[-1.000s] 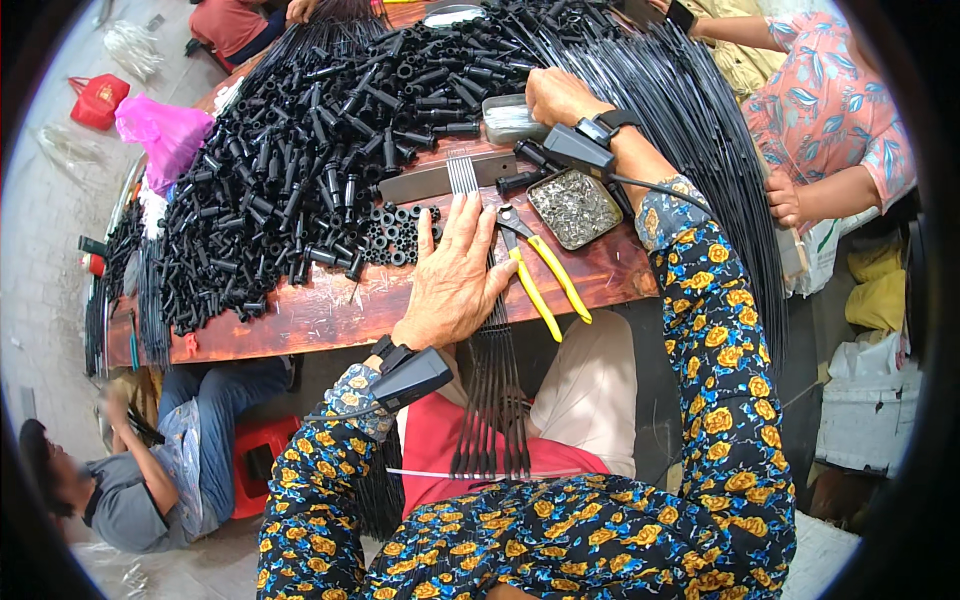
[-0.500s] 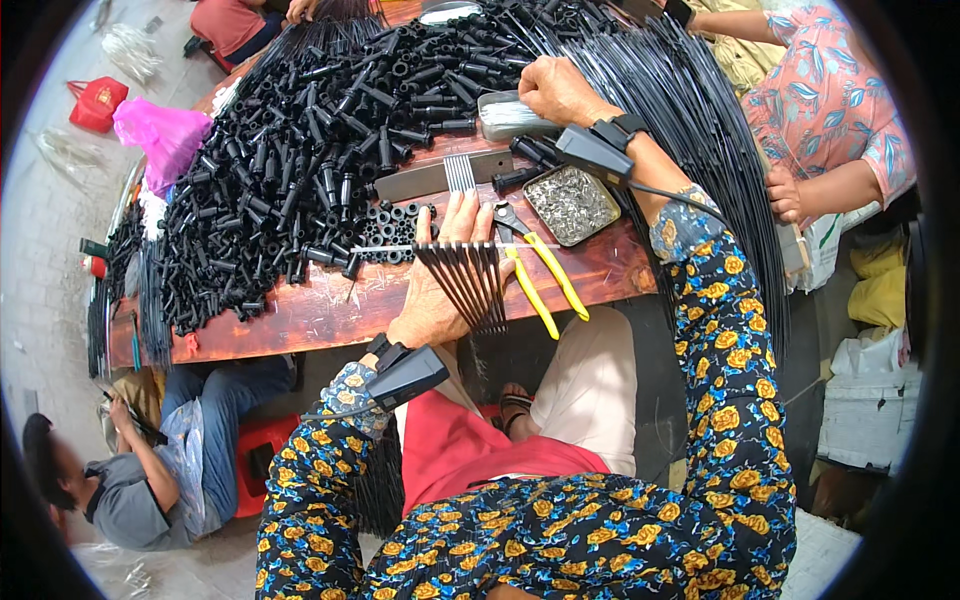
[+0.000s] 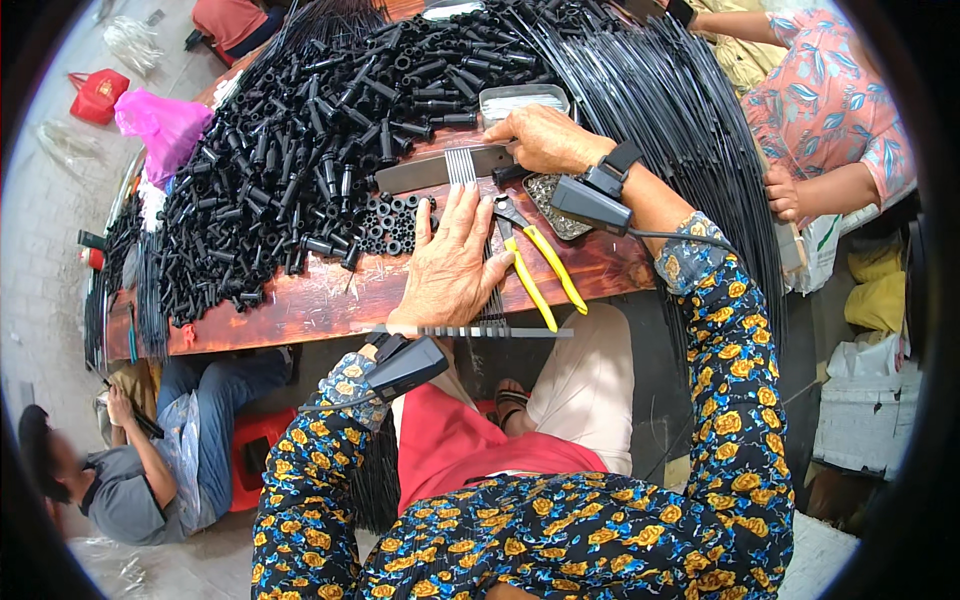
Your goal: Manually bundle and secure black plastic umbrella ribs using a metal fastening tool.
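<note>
Thin rods (image 3: 460, 166) lie under the left hand (image 3: 450, 265) — ends protruding.

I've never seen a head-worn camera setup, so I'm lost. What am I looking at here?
There is no robot: these are a person's own bare hands. A wide fisheye camera on that person's head looks down at them, so straight edges bend. On the wooden table lie a big heap of black tubular parts, small black rings, yellow-handled pliers and a metal bar. The left hand lies flat, back up, over a row of thin strands whose pale ends cross the bar. The right hand is by the bar's right end; whether it holds anything is hard to tell.
</note>
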Demonstrator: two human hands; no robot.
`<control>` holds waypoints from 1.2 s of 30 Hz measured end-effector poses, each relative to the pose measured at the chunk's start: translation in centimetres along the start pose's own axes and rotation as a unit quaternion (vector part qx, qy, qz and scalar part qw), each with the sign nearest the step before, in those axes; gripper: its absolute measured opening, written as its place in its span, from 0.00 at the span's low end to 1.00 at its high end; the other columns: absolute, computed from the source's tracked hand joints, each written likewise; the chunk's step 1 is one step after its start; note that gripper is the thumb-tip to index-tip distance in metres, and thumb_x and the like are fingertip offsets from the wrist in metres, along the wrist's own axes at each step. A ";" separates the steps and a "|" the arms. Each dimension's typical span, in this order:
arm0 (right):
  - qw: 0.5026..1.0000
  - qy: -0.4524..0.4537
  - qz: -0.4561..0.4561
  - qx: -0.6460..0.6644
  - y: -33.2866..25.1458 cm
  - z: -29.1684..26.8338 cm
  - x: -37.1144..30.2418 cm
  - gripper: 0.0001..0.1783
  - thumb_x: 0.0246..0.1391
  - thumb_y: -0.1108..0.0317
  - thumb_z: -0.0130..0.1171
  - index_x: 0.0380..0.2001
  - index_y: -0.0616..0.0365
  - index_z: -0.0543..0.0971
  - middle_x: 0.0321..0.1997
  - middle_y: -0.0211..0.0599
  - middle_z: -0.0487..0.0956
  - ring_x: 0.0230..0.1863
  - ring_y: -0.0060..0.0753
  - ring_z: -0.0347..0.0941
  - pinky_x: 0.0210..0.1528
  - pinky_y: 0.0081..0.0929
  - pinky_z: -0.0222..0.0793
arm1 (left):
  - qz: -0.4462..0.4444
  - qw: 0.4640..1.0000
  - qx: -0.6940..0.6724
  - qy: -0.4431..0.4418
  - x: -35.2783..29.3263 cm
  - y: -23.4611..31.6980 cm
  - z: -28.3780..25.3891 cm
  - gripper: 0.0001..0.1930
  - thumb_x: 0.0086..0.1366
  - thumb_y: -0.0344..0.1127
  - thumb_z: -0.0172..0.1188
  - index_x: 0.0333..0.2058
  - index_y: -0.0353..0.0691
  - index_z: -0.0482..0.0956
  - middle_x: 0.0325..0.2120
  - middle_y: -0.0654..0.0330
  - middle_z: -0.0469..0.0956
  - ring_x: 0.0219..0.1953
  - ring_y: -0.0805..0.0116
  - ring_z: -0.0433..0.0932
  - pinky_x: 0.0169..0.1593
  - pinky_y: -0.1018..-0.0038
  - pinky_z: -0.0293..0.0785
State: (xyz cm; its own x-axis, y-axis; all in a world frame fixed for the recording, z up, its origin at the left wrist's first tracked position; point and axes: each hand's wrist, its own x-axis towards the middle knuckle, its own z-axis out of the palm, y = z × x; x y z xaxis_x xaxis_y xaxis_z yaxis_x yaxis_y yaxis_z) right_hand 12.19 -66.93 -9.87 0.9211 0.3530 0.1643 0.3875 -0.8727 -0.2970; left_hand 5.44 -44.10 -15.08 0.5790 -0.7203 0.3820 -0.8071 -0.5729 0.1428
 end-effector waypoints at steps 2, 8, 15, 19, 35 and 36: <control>1.000 0.000 0.002 -0.001 0.0 0.1 0.1 0.25 0.40 0.77 0.53 0.46 0.52 0.82 0.36 0.55 0.80 0.41 0.54 0.78 0.43 0.43 0.72 | 0.000 1.000 -0.001 -0.005 0.0 0.0 -0.2 0.34 0.67 0.53 0.49 0.61 0.30 0.62 0.63 0.42 0.57 0.69 0.51 0.51 0.68 0.48 0.39; 1.000 0.010 -0.016 0.011 -0.1 0.1 0.3 0.25 0.40 0.77 0.53 0.46 0.53 0.82 0.36 0.55 0.80 0.41 0.54 0.77 0.44 0.43 0.72 | 0.004 1.000 0.000 -0.012 -0.1 -0.1 -0.4 0.34 0.67 0.52 0.49 0.61 0.31 0.61 0.63 0.43 0.56 0.69 0.52 0.50 0.68 0.48 0.38; 1.000 0.000 -0.006 0.000 0.0 -0.3 0.6 0.26 0.40 0.77 0.54 0.46 0.48 0.82 0.39 0.51 0.81 0.42 0.54 0.77 0.44 0.43 0.72 | -0.003 1.000 -0.007 -0.010 0.0 0.1 -0.4 0.33 0.66 0.52 0.49 0.61 0.30 0.62 0.64 0.44 0.56 0.69 0.53 0.50 0.68 0.48 0.38; 1.000 -0.011 0.004 -0.019 0.1 -0.5 1.1 0.26 0.40 0.77 0.54 0.45 0.45 0.82 0.40 0.49 0.81 0.43 0.53 0.77 0.44 0.44 0.72 | 0.000 1.000 -0.009 -0.003 -0.1 0.0 -0.3 0.33 0.66 0.52 0.50 0.60 0.30 0.63 0.64 0.43 0.57 0.69 0.53 0.51 0.69 0.49 0.38; 0.999 0.008 0.005 0.037 1.3 -0.3 1.0 0.21 0.41 0.82 0.52 0.41 0.55 0.83 0.40 0.51 0.81 0.44 0.50 0.78 0.45 0.38 0.73 | 0.021 0.999 -0.046 0.019 -0.2 -0.2 0.2 0.34 0.65 0.49 0.53 0.61 0.29 0.61 0.63 0.38 0.55 0.69 0.48 0.49 0.68 0.47 0.36; 0.999 0.004 0.020 0.045 1.2 -0.4 1.1 0.20 0.42 0.81 0.53 0.40 0.56 0.83 0.39 0.51 0.81 0.44 0.50 0.78 0.45 0.38 0.73 | 0.026 0.999 -0.032 0.017 -0.2 -0.2 0.1 0.34 0.65 0.49 0.53 0.61 0.29 0.61 0.63 0.38 0.55 0.69 0.48 0.49 0.68 0.47 0.36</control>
State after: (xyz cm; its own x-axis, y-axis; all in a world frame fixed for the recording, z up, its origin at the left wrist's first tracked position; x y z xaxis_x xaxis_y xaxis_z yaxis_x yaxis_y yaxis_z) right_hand 13.65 -67.72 -9.67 0.9361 0.3148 0.1572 0.3517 -0.8522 -0.3874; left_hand 5.49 -43.85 -15.28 0.5323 -0.7347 0.4206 -0.8426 -0.5079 0.1792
